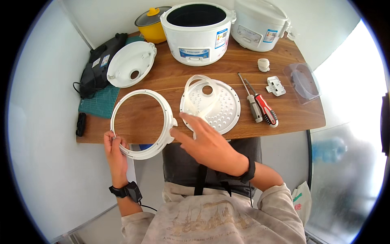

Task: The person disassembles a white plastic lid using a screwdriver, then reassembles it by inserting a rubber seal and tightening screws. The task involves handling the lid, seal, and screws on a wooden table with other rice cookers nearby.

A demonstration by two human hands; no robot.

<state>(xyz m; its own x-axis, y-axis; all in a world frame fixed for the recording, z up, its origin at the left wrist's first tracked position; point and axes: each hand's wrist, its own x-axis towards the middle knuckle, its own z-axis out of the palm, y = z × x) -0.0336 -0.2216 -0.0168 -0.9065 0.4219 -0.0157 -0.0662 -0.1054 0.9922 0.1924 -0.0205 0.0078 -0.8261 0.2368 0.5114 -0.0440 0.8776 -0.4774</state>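
My left hand [116, 152] pinches the lower left rim of a white plastic lid ring [167, 114], tilted up over the table's front edge. Beside the ring's tabbed right side is my right hand [213, 147], fingers apart and holding nothing. Its thumb is close to the tab; whether they touch I cannot tell. Just beyond those fingers lies a round metal inner lid plate [230, 103], dotted with bumps and pierced by one larger hole. A translucent sealing ring [187, 95] rests loosely across the plate, and my fingers partly cover the plate's near left edge.
A white rice cooker body [195, 38], a closed rice cooker [254, 24] and a yellow pot [153, 32] stand at the back. An outer lid shell [122, 61] sits left. Two screwdrivers [266, 110], a white bracket [276, 86] and a clear plastic cover [302, 83] lie right.
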